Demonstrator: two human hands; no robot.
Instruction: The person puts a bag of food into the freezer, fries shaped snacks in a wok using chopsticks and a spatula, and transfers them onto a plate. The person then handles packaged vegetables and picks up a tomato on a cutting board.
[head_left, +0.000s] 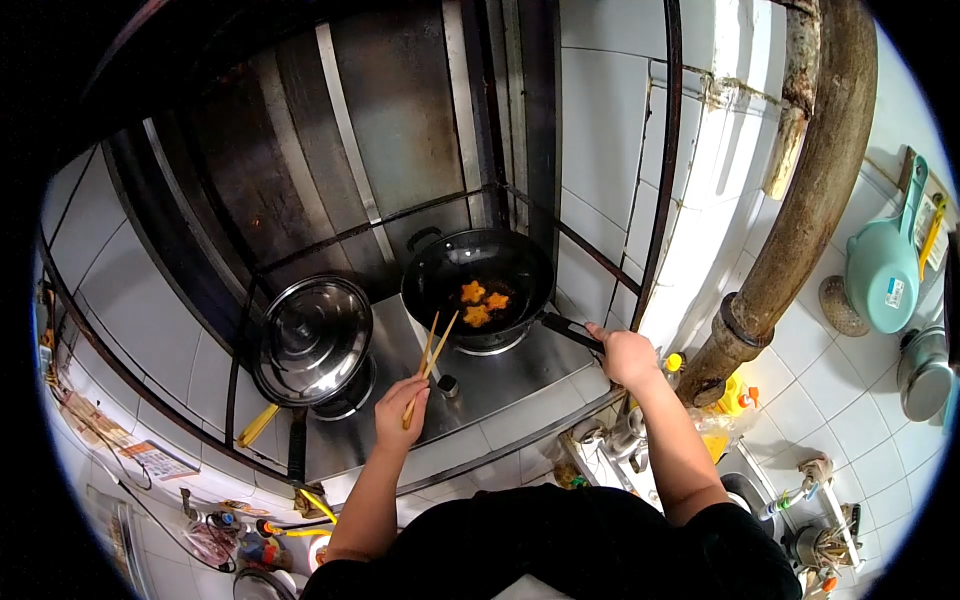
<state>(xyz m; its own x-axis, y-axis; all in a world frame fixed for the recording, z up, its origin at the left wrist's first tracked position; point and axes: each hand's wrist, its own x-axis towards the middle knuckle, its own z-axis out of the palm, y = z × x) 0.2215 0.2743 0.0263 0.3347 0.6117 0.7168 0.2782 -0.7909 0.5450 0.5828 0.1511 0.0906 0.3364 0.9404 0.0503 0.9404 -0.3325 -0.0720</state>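
Note:
My left hand [402,408] is closed around a pair of wooden chopsticks [432,352], whose tips point up toward the wok's near left rim. With my right hand [628,357] I grip the end of the black handle [570,330] of a dark wok [425,275]. The wok rests on the right burner. Three orange-brown, star- or flower-shaped pieces of food [477,316] lie close together at its bottom. Whether the chopstick tips touch the wok's rim I cannot tell.
On the left burner stands a pan covered by a shiny metal lid [312,335], its dark handle [297,445] pointing toward me. A stove knob [448,385] sits between the burners. Thin dark metal bars [580,240] frame the stove. A teal strainer [885,270] hangs on the right wall.

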